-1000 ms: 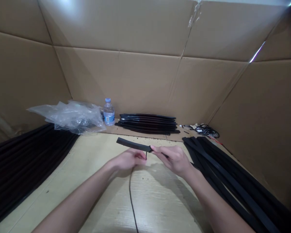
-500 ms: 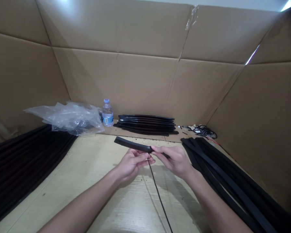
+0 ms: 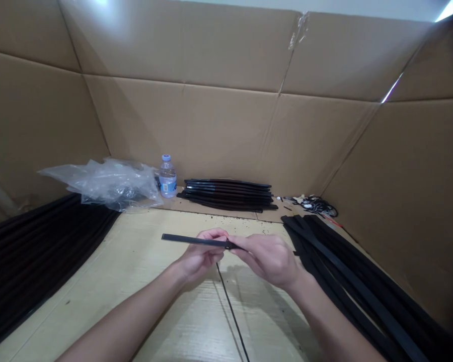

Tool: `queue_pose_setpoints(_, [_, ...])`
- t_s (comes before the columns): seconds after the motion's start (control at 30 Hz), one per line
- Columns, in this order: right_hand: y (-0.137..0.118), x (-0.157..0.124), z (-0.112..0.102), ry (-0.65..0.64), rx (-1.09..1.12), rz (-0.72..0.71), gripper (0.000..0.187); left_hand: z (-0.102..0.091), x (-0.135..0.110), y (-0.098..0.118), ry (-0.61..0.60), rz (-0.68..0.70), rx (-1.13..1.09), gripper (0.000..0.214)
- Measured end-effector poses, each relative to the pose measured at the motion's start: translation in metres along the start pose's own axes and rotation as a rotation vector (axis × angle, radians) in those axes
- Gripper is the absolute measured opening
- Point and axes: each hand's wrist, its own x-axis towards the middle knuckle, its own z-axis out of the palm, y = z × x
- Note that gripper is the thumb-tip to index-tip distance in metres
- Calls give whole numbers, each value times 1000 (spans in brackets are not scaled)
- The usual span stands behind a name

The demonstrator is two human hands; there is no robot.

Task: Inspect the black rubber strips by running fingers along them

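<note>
My left hand [image 3: 202,254] and my right hand [image 3: 266,259] meet above the pale wooden table [image 3: 136,281]. Both pinch a flat black strip [image 3: 191,240] that sticks out level to the left of my fingers. A thin black cord [image 3: 232,314] hangs from where my hands meet and runs down toward the bottom edge of the view. The strip's right end is hidden inside my right hand.
Long black strips lie in a pile [image 3: 362,291] at the right and another pile [image 3: 33,256] at the left. A shorter stack [image 3: 228,193] lies at the back, beside a water bottle [image 3: 167,177] and a crumpled clear plastic bag [image 3: 105,183]. Cardboard walls [image 3: 226,125] enclose the table.
The strip has turned from tilted up at its left end to nearly level and sits lower. My left fingers have closed up around it. The hanging cord has swung.
</note>
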Motion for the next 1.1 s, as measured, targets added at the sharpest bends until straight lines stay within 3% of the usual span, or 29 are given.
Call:
queue_pose_setpoints(0.23, [-8, 2, -7, 10, -38, -59, 20, 0, 1, 3, 46, 48, 104, 25])
queue_pose_setpoints(0.37, [-8, -1, -10, 36, -82, -120, 24, 6, -2, 6, 49, 61, 121, 27])
queue_pose_setpoints(0.5, [-7, -2, -9, 38, -114, -132, 25, 0, -2, 1, 57, 72, 147, 29])
queue_pose_setpoints(0.6, [-5, -2, -5, 47, -108, -98, 20, -5, -1, -3, 63, 59, 146, 28])
queue_pose_setpoints(0.73, [0, 0, 2, 85, -92, 58, 17, 1, -2, -6, 132, 134, 178, 25])
queue_pose_setpoints(0.9, [6, 1, 8, 26, -111, 265, 21, 13, -5, -8, 301, 302, 646, 30])
queue_pose_setpoints(1.1, [12, -2, 10, -157, -133, 368, 30, -5, -4, -1, 71, 488, 1597, 27])
